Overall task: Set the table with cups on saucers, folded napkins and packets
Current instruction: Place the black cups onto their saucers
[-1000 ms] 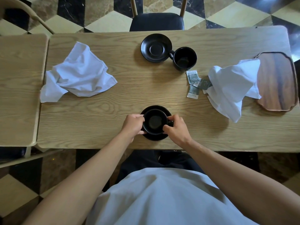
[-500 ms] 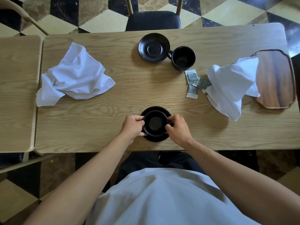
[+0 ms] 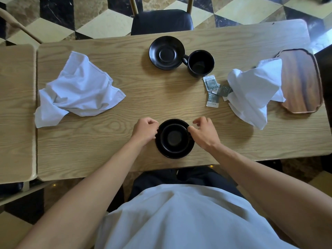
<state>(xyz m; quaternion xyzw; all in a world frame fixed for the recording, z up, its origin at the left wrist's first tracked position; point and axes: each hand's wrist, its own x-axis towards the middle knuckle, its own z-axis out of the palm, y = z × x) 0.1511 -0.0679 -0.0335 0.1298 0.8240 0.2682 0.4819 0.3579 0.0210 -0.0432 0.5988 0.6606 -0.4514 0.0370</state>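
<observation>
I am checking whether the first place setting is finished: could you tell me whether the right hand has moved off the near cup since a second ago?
Yes. The right hand has lifted up and away from the near cup.

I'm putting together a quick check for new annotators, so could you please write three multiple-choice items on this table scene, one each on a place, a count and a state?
1. Where does the far cup stand?
A. on the far saucer
B. on the table, right of the far saucer
C. on the wooden tray

2. How many black saucers are on the table?
A. one
B. two
C. four

3. In what state is the left napkin?
A. crumpled, unfolded
B. neatly folded
C. rolled inside a cup

Answers:
1 B: it sits on bare wood, its handle toward the saucer's rim.
2 B: the far one, plus the near saucer under the near cup.
3 A: it lies loose and wrinkled.
</observation>
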